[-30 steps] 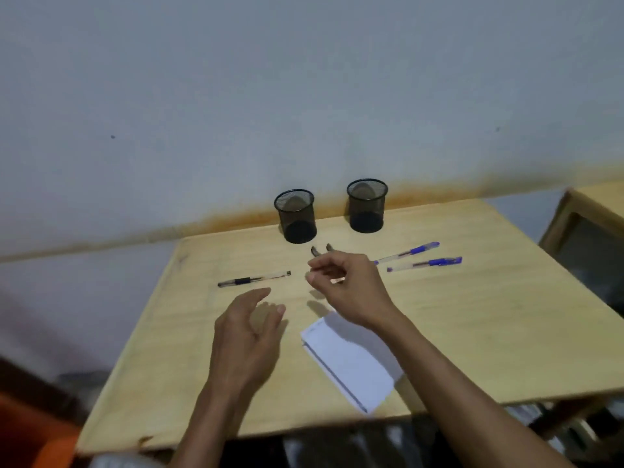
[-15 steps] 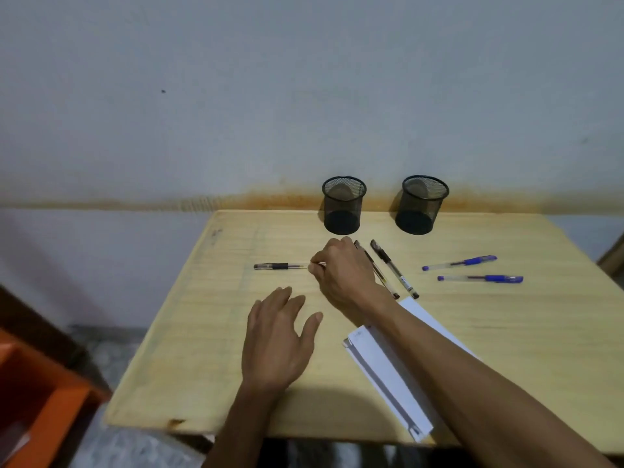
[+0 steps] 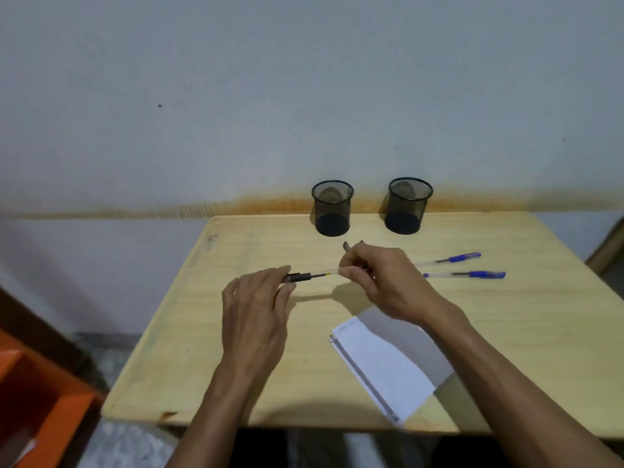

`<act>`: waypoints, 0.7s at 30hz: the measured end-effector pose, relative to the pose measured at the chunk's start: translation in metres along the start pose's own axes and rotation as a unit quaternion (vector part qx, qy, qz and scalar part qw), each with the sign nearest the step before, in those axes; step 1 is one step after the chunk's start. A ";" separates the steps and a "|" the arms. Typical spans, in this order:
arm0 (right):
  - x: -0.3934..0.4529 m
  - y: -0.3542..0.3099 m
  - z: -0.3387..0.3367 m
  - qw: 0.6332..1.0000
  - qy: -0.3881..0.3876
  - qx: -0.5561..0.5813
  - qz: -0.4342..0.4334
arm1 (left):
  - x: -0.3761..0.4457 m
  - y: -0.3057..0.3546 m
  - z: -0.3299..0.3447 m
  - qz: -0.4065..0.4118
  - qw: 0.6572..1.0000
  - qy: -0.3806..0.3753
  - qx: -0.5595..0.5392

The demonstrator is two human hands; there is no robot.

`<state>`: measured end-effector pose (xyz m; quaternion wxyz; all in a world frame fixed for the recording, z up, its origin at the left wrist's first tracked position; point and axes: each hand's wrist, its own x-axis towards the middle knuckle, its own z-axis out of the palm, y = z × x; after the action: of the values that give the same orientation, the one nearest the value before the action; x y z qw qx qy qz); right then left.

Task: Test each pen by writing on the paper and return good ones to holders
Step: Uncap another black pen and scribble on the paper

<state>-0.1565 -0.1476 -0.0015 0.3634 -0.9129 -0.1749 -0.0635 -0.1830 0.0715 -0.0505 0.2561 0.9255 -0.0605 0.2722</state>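
Note:
A black-grip pen with a clear barrel (image 3: 312, 275) hangs just above the wooden table (image 3: 506, 332), held level between both hands. My right hand (image 3: 381, 285) pinches its right end. My left hand (image 3: 256, 309) closes thumb and fingertips on its dark left end. The tips of two more black pens (image 3: 346, 245) poke out behind my right hand, which hides the rest of them. Two blue-capped pens (image 3: 472, 274) lie to the right. A white paper pad (image 3: 381, 363) lies near the front edge. Two empty black mesh holders (image 3: 332, 207) (image 3: 409, 206) stand at the back by the wall.
The table's back edge meets a grey wall with a rust-coloured stain line. An orange box (image 3: 40, 400) sits on the floor at lower left. Part of another wooden piece of furniture (image 3: 607, 244) shows at the right edge.
My right hand took the black-grip pen off the table and lifted it. My left hand rose from the table and closed on the pen's dark end. The view shifted slightly.

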 end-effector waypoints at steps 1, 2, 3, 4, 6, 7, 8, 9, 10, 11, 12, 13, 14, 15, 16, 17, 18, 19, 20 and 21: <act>-0.008 0.003 -0.013 0.998 0.027 0.043 0.024 | 0.002 0.008 0.001 0.007 0.999 -0.014 -0.046; -0.015 0.007 -0.023 0.992 0.060 0.097 0.051 | 0.002 0.017 0.003 0.014 0.996 -0.022 -0.089; -0.023 0.009 -0.032 0.978 0.093 0.171 0.076 | 0.002 0.029 0.006 0.017 0.992 -0.027 -0.124; -0.029 0.011 -0.037 0.955 0.119 0.255 0.099 | 0.002 0.043 0.009 0.019 0.987 -0.033 -0.155; -0.040 0.014 -0.040 0.906 0.147 0.373 0.136 | 0.001 0.070 0.015 0.027 0.980 -0.046 -0.194; -0.045 0.015 -0.038 0.895 0.152 0.394 0.145 | 0.001 0.082 0.018 0.034 0.978 -0.052 -0.199; -0.050 0.017 -0.035 0.890 0.151 0.402 0.150 | 0.000 0.092 0.021 0.038 0.977 -0.058 -0.201; -0.054 0.018 -0.032 0.887 0.147 0.410 0.152 | 0.000 0.099 0.024 0.043 0.976 -0.063 -0.202; -0.057 0.020 -0.030 0.887 0.144 0.412 0.153 | 0.001 0.103 0.027 0.056 0.976 -0.062 -0.199; -0.058 0.022 -0.029 0.887 0.143 0.410 0.155 | 0.002 0.106 0.029 0.076 0.977 -0.059 -0.188; -0.059 0.025 -0.031 0.889 0.144 0.407 0.156 | 0.003 0.107 0.030 0.099 0.979 -0.054 -0.169; -0.059 0.028 -0.036 0.885 0.154 0.411 0.154 | 0.003 0.107 0.031 0.114 0.980 -0.046 -0.158; -0.058 0.034 -0.043 0.874 0.178 0.427 0.152 | 0.003 0.103 0.029 0.107 0.980 -0.042 -0.162; -0.057 0.040 -0.053 0.855 0.215 0.446 0.153 | 0.005 0.097 0.025 0.070 0.981 -0.039 -0.178; -0.056 0.047 -0.066 0.837 0.252 0.460 0.152 | 0.007 0.089 0.020 0.019 0.980 -0.038 -0.197; -0.056 0.054 -0.078 0.827 0.276 0.466 0.151 | 0.009 0.078 0.015 -0.027 0.977 -0.041 -0.207; -0.055 0.058 -0.088 0.825 0.285 0.464 0.150 | 0.012 0.066 0.011 -0.050 0.977 -0.045 -0.204; -0.055 0.060 -0.091 0.830 0.280 0.459 0.149 | 0.015 0.054 0.009 -0.058 0.980 -0.046 -0.186; -0.053 0.061 -0.089 0.837 0.267 0.453 0.150 | 0.017 0.044 0.009 -0.067 0.983 -0.045 -0.167; -0.052 0.059 -0.082 0.843 0.253 0.448 0.156 | 0.019 0.038 0.011 -0.082 0.983 -0.046 -0.156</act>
<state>-0.1825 -0.2578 0.0071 0.7693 -0.6185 0.0583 -0.1493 -0.1713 0.0340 -0.0313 0.4154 0.8878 -0.0379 0.1944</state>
